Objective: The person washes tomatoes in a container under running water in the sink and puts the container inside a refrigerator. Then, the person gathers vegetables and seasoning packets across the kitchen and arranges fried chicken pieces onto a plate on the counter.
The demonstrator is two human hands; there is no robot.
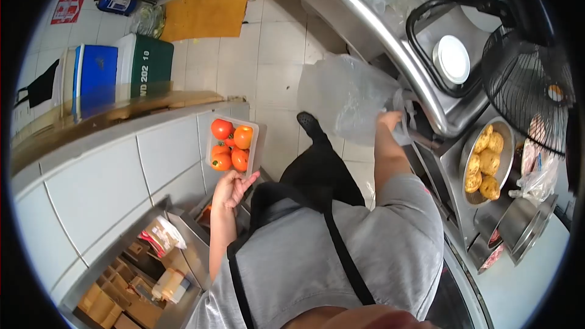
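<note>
Touching the near end of a plastic tub (260,146) of red tomatoes (222,128) with the left hand (230,190), can't tell if gripping. Holding a see-through bag (356,100) closed in the right hand (389,121), beside the shiny metal counter (420,85).

one wide head-worn view, looking steeply down from above.

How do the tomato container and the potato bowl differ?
Shape: the container is a rounded rectangle; the bowl is round.
Material: container is translucent plastic; bowl looks like metal.
Contents: container has red-orange tomatoes; bowl has yellow-brown potatoes.
Place: container is at the left hand; bowl is over by the fan, away from both hands.
Shared: both open-topped.
</note>
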